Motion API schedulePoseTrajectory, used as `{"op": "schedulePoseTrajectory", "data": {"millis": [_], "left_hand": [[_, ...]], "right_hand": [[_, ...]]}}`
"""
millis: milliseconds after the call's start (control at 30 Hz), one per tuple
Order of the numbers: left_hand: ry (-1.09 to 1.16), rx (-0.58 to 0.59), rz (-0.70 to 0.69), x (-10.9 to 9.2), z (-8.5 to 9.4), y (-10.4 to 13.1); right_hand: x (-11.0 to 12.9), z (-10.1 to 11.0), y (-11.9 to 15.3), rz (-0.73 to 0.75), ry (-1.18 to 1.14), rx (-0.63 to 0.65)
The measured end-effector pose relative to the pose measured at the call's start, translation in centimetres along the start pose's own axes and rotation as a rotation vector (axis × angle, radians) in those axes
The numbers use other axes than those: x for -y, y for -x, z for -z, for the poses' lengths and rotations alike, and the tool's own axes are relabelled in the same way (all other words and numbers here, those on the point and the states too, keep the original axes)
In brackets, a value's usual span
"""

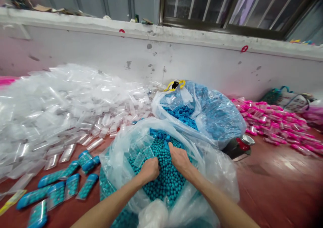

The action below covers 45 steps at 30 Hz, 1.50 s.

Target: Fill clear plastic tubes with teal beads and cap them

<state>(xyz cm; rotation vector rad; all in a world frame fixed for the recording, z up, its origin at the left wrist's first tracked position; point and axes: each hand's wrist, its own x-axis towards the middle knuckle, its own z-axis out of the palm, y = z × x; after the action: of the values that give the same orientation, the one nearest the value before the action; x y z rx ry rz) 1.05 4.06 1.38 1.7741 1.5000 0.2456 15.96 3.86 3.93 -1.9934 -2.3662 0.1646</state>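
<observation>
Both hands are over a large clear plastic bag (118, 167) full of small teal beads (166, 177). My left hand (150, 169) is closed just above the beads; what its fingers hold, if anything, is hidden. Beside it, several clear flat plastic cases (142, 152) lie on the beads. My right hand (179, 158) is closed with a small blue cap (167, 143) at its fingertips. More blue caps (156, 133) lie at the far side of the beads.
Behind stands another bag of blue caps (184, 115). A heap of clear cases (75, 103) fills the left; bead-filled cases (55, 192) lie on the red floor. Pink packed cases (275, 122) and a jar with a metal lid (243, 145) are at right, before a wall (202, 66).
</observation>
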Motion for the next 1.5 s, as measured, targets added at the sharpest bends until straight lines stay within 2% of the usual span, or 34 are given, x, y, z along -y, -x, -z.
{"op": "schedulePoseTrajectory", "data": {"millis": [133,233,367,533,733,833,933,1067,1200,1400,1500], "left_hand": [[0.285,0.077,0.067,-1.1,-2.0,-2.3],[0.541,0.164,0.060,-0.9,-2.4,-2.4],[0.821,0.248,0.039,0.0,-1.9,-1.6],[1.018,0.284,0.033,0.3,-1.4,-1.2],[1.073,0.238,0.036,-0.2,-1.1,-0.3],[1.008,0.202,0.032,-0.5,-1.0,0.2],[0.913,0.133,-0.012,-0.8,-1.2,0.5],[0.897,0.034,-0.076,-1.0,-1.6,0.6],[0.968,-0.062,-0.115,-0.8,-1.6,0.5],[0.896,-0.103,-0.201,-0.2,-1.4,0.8],[0.933,-0.066,-0.231,-0.4,-1.2,1.2]], "right_hand": [[-0.9,-1.7,2.3,-0.019,0.060,-0.059],[-1.6,-2.7,2.8,-0.009,-0.073,-0.047],[-2.5,-2.0,2.2,-0.061,-0.241,-0.055],[-1.9,-0.6,2.3,-0.085,-0.550,-0.125],[-1.3,-0.7,2.7,0.033,-0.684,-0.200],[-1.1,-0.8,2.6,0.045,-0.743,-0.235],[-0.8,-0.4,2.5,0.042,-0.806,-0.214],[-0.5,0.2,2.4,0.045,-0.848,-0.212],[-0.5,0.0,2.4,0.024,-0.957,-0.112],[-0.2,-0.8,2.8,-0.055,-1.073,-0.095],[0.2,-0.7,3.1,-0.097,-1.162,-0.073]]}}
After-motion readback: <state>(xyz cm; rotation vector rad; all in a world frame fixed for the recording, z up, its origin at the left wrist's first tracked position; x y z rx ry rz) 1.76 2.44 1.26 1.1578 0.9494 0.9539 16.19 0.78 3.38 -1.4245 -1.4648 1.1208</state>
